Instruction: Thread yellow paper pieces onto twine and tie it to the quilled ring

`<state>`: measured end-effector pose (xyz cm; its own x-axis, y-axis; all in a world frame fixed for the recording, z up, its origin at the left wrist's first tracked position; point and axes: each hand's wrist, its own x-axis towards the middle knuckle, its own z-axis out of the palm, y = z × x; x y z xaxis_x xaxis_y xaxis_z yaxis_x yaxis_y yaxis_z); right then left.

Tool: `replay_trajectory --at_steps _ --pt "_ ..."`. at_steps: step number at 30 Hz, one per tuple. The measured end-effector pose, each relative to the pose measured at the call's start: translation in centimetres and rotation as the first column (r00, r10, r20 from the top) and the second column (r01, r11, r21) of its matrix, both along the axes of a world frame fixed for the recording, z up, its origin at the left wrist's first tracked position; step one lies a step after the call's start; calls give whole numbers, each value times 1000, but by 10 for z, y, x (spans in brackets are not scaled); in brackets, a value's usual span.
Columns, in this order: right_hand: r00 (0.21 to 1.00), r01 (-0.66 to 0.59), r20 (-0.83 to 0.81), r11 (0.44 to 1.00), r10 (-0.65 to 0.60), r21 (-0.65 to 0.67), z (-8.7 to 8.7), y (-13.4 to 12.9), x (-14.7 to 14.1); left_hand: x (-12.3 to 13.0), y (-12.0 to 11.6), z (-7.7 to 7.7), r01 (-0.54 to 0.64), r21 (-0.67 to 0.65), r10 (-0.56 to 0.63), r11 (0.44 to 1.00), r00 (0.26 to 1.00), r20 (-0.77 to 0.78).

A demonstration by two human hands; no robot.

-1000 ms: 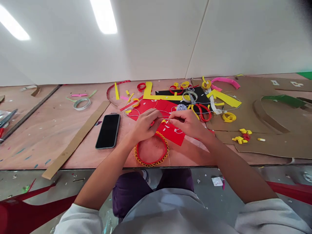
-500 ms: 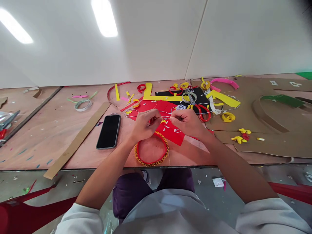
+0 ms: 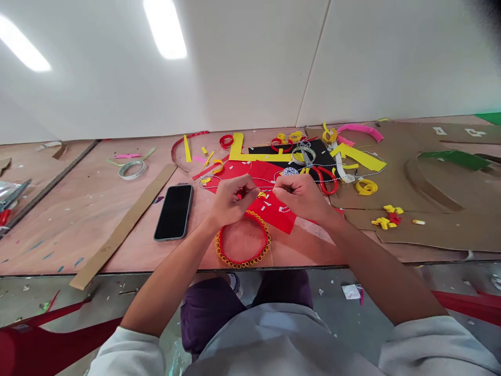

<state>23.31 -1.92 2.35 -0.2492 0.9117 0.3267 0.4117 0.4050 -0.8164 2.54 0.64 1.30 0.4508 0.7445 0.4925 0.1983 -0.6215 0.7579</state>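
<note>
A black-and-white twisted string point(image 3: 266, 188) runs between my two hands above the red paper point(image 3: 279, 216). My left hand point(image 3: 234, 199) is closed in a pinch on it, and my right hand point(image 3: 300, 197) pinches it a short way to the right. Loops of the string trail out left and right on the table. Just below my left hand lies a ring with a red band and small yellow paper coils point(image 3: 243, 265) around its outside. Small yellow and white scraps lie between the hands. Behind my right hand are red-handled scissors point(image 3: 327, 180), partly inside a tape roll point(image 3: 304, 155).
To the left lie a phone point(image 3: 174, 213), a long cardboard strip point(image 3: 125, 230) and another tape roll point(image 3: 132, 169). Cardboard sheets point(image 3: 430, 230) cover the right side, with yellow and red paper pieces point(image 3: 385, 223) on them. A white wall point(image 3: 250, 68) stands behind the table.
Almost nothing differs. Both hands keep their pinch on the string at nearly the same place, and the view has shifted very slightly.
</note>
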Motion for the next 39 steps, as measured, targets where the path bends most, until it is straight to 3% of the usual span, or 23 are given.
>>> replay_trajectory --at_steps 18,22,25,34,39 --pt "996 18 -92 1000 -18 6 -6 3 0 1 -2 -2 9 -18 -9 1000 1000 20" --pt "990 -37 -139 998 31 -44 -7 2 0 -1 0 -3 5 -19 -5 1000 1000 11" --pt "987 -92 -135 995 88 -30 -9 2 -1 -2 1 -3 14 -41 -12 999 999 53" --pt "989 -96 -109 995 97 15 -12 4 0 7 1 -10 94 -129 -59 987 965 254" --pt "995 -80 -67 997 79 -4 -13 5 0 7 0 -9 48 -137 -9 989 963 270"
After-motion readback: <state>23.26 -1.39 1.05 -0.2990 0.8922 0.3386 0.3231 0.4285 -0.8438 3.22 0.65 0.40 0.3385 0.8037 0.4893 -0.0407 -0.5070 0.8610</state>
